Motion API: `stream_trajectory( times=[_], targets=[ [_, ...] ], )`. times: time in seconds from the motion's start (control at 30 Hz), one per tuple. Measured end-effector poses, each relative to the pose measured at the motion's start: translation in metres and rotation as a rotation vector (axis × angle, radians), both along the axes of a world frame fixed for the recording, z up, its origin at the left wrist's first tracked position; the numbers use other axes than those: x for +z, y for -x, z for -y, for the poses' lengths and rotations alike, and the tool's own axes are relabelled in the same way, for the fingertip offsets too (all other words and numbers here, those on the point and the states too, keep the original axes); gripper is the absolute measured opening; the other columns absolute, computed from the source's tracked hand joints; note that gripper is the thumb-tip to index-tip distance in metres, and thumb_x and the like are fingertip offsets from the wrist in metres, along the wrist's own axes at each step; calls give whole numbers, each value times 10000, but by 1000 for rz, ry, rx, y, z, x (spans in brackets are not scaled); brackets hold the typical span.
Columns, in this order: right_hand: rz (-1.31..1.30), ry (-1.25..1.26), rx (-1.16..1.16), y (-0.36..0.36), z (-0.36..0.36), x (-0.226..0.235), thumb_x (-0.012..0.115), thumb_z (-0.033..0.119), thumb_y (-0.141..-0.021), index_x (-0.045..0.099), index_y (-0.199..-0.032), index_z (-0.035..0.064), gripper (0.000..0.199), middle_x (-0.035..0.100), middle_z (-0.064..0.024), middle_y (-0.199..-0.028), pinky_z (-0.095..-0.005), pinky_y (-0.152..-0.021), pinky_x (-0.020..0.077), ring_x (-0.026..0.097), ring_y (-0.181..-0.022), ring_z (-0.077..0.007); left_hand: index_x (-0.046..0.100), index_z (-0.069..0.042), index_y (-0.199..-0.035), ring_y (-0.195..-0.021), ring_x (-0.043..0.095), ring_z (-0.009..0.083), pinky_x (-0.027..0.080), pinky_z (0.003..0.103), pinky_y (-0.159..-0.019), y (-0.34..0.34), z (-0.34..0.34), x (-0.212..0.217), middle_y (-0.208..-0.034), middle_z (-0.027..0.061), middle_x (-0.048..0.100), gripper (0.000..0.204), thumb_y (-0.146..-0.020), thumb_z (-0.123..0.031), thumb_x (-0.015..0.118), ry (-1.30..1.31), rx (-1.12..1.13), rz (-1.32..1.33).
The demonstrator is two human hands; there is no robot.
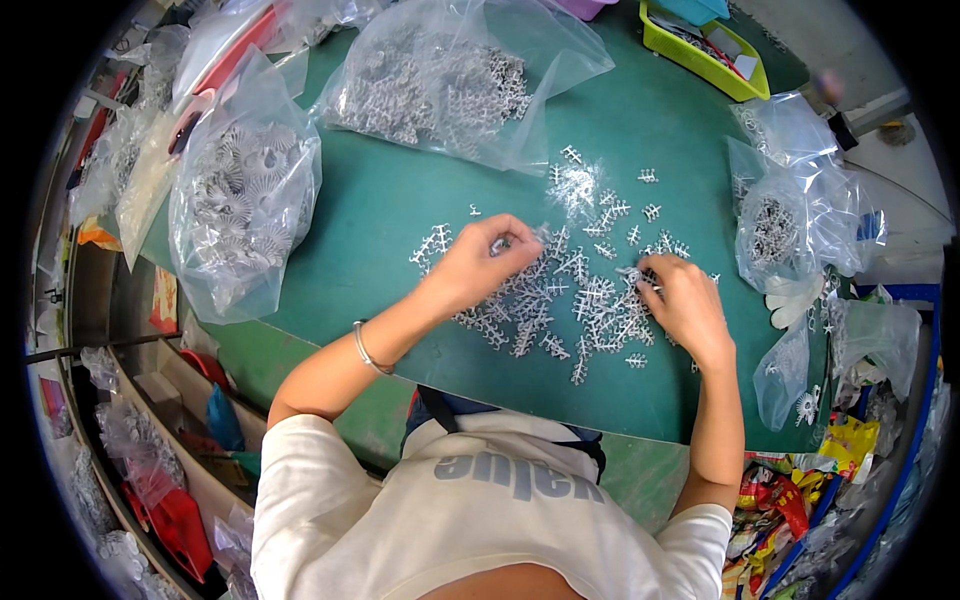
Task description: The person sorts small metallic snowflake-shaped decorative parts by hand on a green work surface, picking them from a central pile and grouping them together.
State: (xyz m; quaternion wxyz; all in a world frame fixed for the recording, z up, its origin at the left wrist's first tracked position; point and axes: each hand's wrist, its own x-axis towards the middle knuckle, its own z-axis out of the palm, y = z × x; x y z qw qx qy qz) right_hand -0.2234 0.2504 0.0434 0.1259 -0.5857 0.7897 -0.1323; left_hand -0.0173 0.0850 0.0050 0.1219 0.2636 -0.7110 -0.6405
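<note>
A loose pile of small silver-grey branched metal pieces (605, 315), shaped like fishbones, is spread over the green tabletop (385, 215). At the pile's left side my left hand (485, 258) has thumb and finger closed in a pinch. Something small and greyish shows at those fingertips, too blurred to name. On the right side of the pile, my right hand (688, 300) reaches down with its fingers closed on a branched metal piece (629, 272). Beyond the hands lies a whitish, glittering heap of tiny bits (578, 188), with a few single branched pieces scattered around it.
A large clear bag (430, 95) full of grey pieces lies at the far side. Another bag (245, 200) with fan-shaped parts sits left. Clear bags (775, 225) crowd the right edge. A yellow-green basket (705, 55) stands far right. Open drawers (170, 400) flank the table's left.
</note>
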Motion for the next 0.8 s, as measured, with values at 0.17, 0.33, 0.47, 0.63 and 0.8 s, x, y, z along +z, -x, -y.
stream_trajectory(
  times=[0.17,0.33,0.47,0.63,0.8],
  targets=[
    [96,154,-8,-18,25,0,607,107,-766,619,-948,26,199,610,-160,-884,-404,-651,479,603,-740,-325,511,-8,-960,-704,496,139,383,213,-513,-3,3,13,-873,109,560,133,-870,-96,469,-845,131,-217],
    [-95,-4,63,-35,49,-9,639,120,-748,611,-858,30,145,588,-135,-824,-428,-616,477,605,-733,-335,546,-2,-879,-688,501,107,372,193,-498,-4,4,16,-830,94,573,144,-872,-138,497,-761,199,-234],
    [-16,93,46,-32,47,-6,663,136,-726,623,-822,38,143,579,-128,-808,-423,-620,477,605,-737,-327,592,14,-823,-584,470,79,363,204,-497,8,14,20,-716,3,561,228,-878,-201,536,-223,-22,170],
    [-13,55,122,-26,52,-10,673,133,-713,631,-794,37,133,578,-119,-818,-425,-637,476,601,-760,-317,578,-87,-1036,-779,578,298,455,390,-647,44,4,4,-891,114,534,303,-741,-90,647,817,-126,68],
    [199,193,7,-4,36,7,649,41,-717,579,-721,-3,83,575,-92,-804,-350,-594,470,594,-667,-245,577,-86,-987,-825,575,321,455,414,-677,57,15,-2,-969,105,529,276,-724,-67,656,953,-379,148]
  ],
)
